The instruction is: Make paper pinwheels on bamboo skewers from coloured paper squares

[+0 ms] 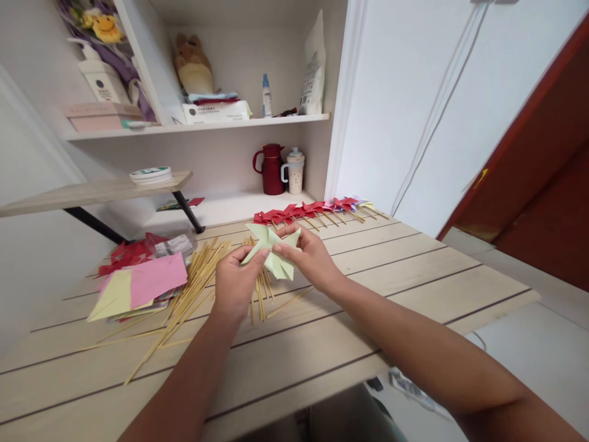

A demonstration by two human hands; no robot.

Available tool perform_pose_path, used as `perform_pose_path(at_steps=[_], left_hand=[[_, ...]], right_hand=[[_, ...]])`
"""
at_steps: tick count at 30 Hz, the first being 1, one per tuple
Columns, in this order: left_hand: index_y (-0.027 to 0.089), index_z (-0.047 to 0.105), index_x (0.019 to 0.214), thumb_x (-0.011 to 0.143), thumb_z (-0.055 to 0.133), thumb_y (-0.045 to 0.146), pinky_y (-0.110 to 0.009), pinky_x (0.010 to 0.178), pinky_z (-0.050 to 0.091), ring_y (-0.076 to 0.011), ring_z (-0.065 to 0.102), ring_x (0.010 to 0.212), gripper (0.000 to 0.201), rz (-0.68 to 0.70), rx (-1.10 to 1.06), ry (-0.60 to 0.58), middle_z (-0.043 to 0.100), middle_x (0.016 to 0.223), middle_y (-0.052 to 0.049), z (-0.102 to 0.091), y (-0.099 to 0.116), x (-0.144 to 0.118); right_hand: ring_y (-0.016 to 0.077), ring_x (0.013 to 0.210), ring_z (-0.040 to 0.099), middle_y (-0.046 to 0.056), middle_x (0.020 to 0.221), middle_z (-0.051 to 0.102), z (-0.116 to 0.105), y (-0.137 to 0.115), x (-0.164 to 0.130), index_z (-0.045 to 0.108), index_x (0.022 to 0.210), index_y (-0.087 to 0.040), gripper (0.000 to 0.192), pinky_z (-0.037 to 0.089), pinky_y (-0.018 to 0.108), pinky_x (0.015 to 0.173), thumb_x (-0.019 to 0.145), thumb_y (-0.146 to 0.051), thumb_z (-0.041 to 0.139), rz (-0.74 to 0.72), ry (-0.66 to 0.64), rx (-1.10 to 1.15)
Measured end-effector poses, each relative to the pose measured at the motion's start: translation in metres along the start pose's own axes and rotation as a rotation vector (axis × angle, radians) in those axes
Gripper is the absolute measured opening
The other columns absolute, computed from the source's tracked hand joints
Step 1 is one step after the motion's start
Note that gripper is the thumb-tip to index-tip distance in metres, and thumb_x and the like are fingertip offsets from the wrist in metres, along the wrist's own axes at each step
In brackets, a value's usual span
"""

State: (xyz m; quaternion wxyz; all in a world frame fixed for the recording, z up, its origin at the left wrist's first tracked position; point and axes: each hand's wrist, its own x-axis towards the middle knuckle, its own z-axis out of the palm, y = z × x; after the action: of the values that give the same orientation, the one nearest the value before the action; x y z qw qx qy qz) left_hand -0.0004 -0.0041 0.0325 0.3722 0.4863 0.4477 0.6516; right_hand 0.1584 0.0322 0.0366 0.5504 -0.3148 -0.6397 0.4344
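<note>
Two hands pinched on a pale green paper pinwheel

Two bare hands are held together above the middle of the desk [414,276], and a pale green paper pinwheel [271,250] is gripped between them. The left hand [235,283] is closed on the pinwheel's near left edge, thumb and fingers pressed on the paper. The right hand [309,256] is clamped on its right side, with the fingertips [278,248] laid over the folded centre. The pinwheel is lifted clear of the desk and tilted toward the camera.

Under the hands a small bunch of wooden sticks [260,293] is spread on the desk, and a larger, looser heap of sticks [193,287] is fanned out just to the left. Further left a stack of paper squares [138,285] is seen, pink on top with yellow beside it, and red paper pieces [129,253] are piled behind it next to a clear plastic bag [177,244].

At the far edge of the desk a row of finished pinwheels [304,212] on sticks is laid out, mostly red, with pink and paler ones at the right end. Behind that row, in the shelf recess, a dark red jug [271,169] and a lidded mug [294,172] are set side by side.
</note>
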Motion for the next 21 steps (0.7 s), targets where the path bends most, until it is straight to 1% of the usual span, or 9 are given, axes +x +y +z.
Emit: perform_pose_path(at_steps=[2, 3, 5, 7, 9, 11, 14, 17, 21], left_hand=[[0.018, 0.081, 0.095, 0.069, 0.088, 0.039, -0.034, 0.084, 0.055, -0.0212, 0.072, 0.086, 0.033, -0.028, -0.078, 0.015, 0.08, 0.095, -0.006, 0.0014, 0.002, -0.0007], [0.018, 0.081, 0.096, 0.069, 0.089, 0.038, -0.035, 0.086, 0.056, -0.0218, 0.072, 0.089, 0.035, -0.038, -0.116, 0.024, 0.08, 0.098, -0.007, 0.002, 0.0028, -0.0009], [0.017, 0.081, 0.099, 0.069, 0.089, 0.036, -0.036, 0.091, 0.056, -0.0229, 0.073, 0.094, 0.037, -0.055, -0.182, 0.038, 0.08, 0.101, -0.008, 0.0026, 0.0038, -0.0009], [0.017, 0.08, 0.101, 0.069, 0.089, 0.034, -0.036, 0.093, 0.056, -0.0231, 0.073, 0.098, 0.037, -0.069, -0.239, 0.054, 0.08, 0.104, -0.009, 0.0024, 0.0044, -0.0003], [0.016, 0.08, 0.102, 0.069, 0.089, 0.032, -0.034, 0.092, 0.056, -0.0223, 0.073, 0.099, 0.037, -0.073, -0.29, 0.068, 0.08, 0.107, -0.009, 0.0016, 0.0054, 0.0004], [0.016, 0.08, 0.101, 0.069, 0.089, 0.03, -0.032, 0.091, 0.056, -0.0213, 0.073, 0.099, 0.036, -0.07, -0.331, 0.076, 0.08, 0.108, -0.009, 0.0011, 0.007, 0.0006], [0.015, 0.08, 0.101, 0.069, 0.089, 0.029, -0.031, 0.09, 0.056, -0.0208, 0.073, 0.098, 0.035, -0.059, -0.356, 0.071, 0.08, 0.107, -0.009, 0.0014, 0.0093, 0.0001], [0.015, 0.08, 0.099, 0.069, 0.089, 0.03, -0.032, 0.093, 0.055, -0.0215, 0.073, 0.099, 0.035, -0.042, -0.344, 0.073, 0.08, 0.106, -0.01, 0.0023, 0.0101, -0.0003], [0.015, 0.08, 0.101, 0.068, 0.089, 0.031, -0.035, 0.097, 0.054, -0.0234, 0.072, 0.103, 0.038, -0.041, -0.344, 0.07, 0.08, 0.107, -0.01, 0.0026, 0.0083, 0.0003]], right_hand=[[0.0169, 0.069, 0.059, 0.0, 0.081, 0.068, -0.0003, 0.001, -0.0006, 0.063, 0.107, -0.026, 0.035, 0.046, 0.03, 0.064, 0.086, -0.052, 0.072, 0.012, -0.062, 0.071], [0.0168, 0.068, 0.059, 0.0, 0.078, 0.066, -0.0006, 0.0011, -0.0009, 0.061, 0.107, -0.027, 0.034, 0.046, 0.03, 0.064, 0.089, -0.054, 0.069, 0.006, -0.067, 0.099], [0.017, 0.071, 0.061, -0.001, 0.077, 0.065, -0.0014, 0.0005, -0.0008, 0.056, 0.105, -0.027, 0.03, 0.048, 0.031, 0.069, 0.094, -0.054, 0.063, -0.037, -0.029, 0.135], [0.0178, 0.078, 0.064, -0.001, 0.081, 0.067, -0.0028, -0.0011, -0.0002, 0.052, 0.102, -0.027, 0.027, 0.05, 0.033, 0.078, 0.096, -0.051, 0.061, -0.096, -0.005, 0.159], [0.0184, 0.086, 0.067, -0.001, 0.087, 0.069, -0.0042, -0.0028, 0.0006, 0.048, 0.103, -0.028, 0.023, 0.052, 0.036, 0.085, 0.097, -0.046, 0.061, -0.149, -0.045, 0.181], [0.0185, 0.092, 0.069, 0.0, 0.095, 0.07, -0.0051, -0.0037, 0.0011, 0.047, 0.104, -0.029, 0.02, 0.053, 0.037, 0.088, 0.096, -0.038, 0.063, -0.208, -0.089, 0.147], [0.0183, 0.097, 0.069, 0.003, 0.104, 0.07, -0.0052, -0.0025, 0.0015, 0.056, 0.104, -0.027, 0.01, 0.055, 0.037, 0.088, 0.095, -0.027, 0.061, -0.346, -0.081, -0.031], [0.0175, 0.092, 0.069, 0.004, 0.103, 0.072, -0.005, -0.0005, 0.0019, 0.067, 0.103, -0.024, 0.012, 0.056, 0.035, 0.085, 0.094, -0.019, 0.061, -0.463, -0.094, -0.172], [0.0173, 0.089, 0.069, 0.002, 0.093, 0.076, -0.0053, -0.0024, 0.0019, 0.074, 0.094, -0.024, 0.009, 0.055, 0.033, 0.083, 0.091, -0.017, 0.069, -0.486, -0.107, -0.223]])
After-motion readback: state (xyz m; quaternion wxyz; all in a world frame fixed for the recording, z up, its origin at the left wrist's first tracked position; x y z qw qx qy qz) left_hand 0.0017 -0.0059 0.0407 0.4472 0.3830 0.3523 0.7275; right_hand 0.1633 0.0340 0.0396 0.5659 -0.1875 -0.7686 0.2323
